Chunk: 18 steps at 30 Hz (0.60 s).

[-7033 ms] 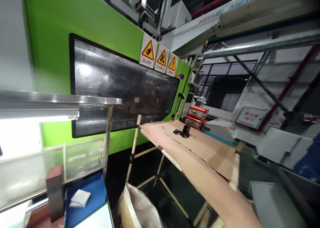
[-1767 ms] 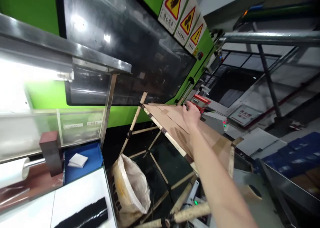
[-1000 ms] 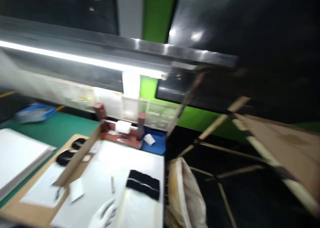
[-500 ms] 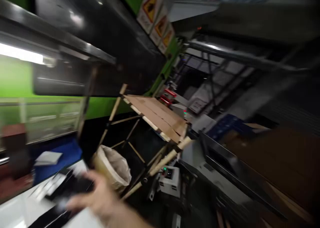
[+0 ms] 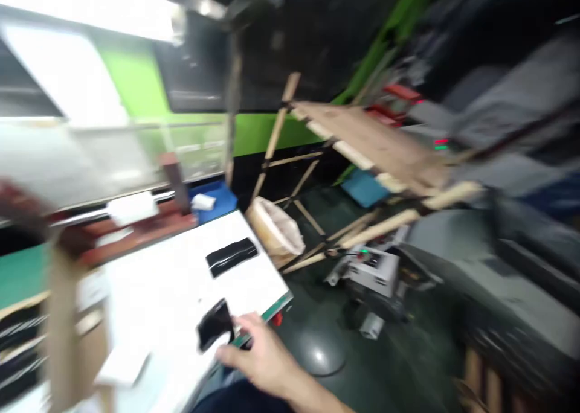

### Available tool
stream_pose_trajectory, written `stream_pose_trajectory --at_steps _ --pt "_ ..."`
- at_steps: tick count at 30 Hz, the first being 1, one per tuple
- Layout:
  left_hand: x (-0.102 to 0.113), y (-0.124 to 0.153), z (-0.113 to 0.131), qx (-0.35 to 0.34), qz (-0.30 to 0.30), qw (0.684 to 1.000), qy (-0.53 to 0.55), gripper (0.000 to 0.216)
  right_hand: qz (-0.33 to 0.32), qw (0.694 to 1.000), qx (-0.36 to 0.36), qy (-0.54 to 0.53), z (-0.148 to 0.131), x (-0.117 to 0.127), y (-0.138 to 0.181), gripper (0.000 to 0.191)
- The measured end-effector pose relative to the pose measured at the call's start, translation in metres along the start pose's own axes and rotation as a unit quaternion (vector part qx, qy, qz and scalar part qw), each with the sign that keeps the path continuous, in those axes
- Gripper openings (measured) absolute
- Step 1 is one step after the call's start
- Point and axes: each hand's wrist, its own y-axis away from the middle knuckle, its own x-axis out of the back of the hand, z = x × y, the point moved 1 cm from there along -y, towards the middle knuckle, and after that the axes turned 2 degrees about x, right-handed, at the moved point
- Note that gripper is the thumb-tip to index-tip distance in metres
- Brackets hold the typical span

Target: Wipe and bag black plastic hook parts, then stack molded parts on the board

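- The right grip (image 5: 266,357) is closed narrowly on a small black piece (image 5: 212,329), at the near edge of the white desk (image 5: 158,292).
- A black strip (image 5: 232,256) lies flat farther up the desk, well apart from the piece.
- Past the desk's corner an open sack (image 5: 277,235) stands on the dark green floor (image 5: 408,352), beside a cardboard-topped rack (image 5: 376,144).
- A green machine wall (image 5: 131,81) rises behind; everything is blurred.
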Motion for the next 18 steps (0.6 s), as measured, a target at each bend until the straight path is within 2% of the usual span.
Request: stream_pose_trajectory --at_steps 2,3,5,7,10,14,18 --pt "0.032 0.007 -0.014 0.027 0.104 0.991 0.075 0.054 0.008 0.997 0.03 0.066 0.013 -0.013 0.004 0.071" --pt "0.051 0.015 -0.019 0.033 0.138 0.983 0.117 0.057 0.024 0.992 0.058 0.114 0.019 -0.019 0.005 0.078" --pt "0.085 0.036 -0.025 0.032 0.163 0.967 0.193 0.059 0.079 0.961 0.149 0.22 0.029 -0.031 0.01 0.084" --pt "0.106 0.058 -0.028 0.027 0.151 0.948 0.278 0.055 0.118 0.921 0.233 0.289 0.036 -0.039 0.016 0.083" --pt "0.116 0.077 -0.028 0.011 0.111 0.926 0.361 0.046 0.14 0.893 0.28 0.322 0.037 -0.045 0.022 0.086" --pt "0.119 0.084 -0.031 -0.024 0.059 0.934 0.352 0.036 0.131 0.892 0.287 0.325 0.032 -0.045 0.023 0.088" --pt "0.122 0.083 -0.042 -0.042 0.074 0.937 0.338 0.036 0.129 0.888 0.293 0.329 0.033 -0.048 0.022 0.085"
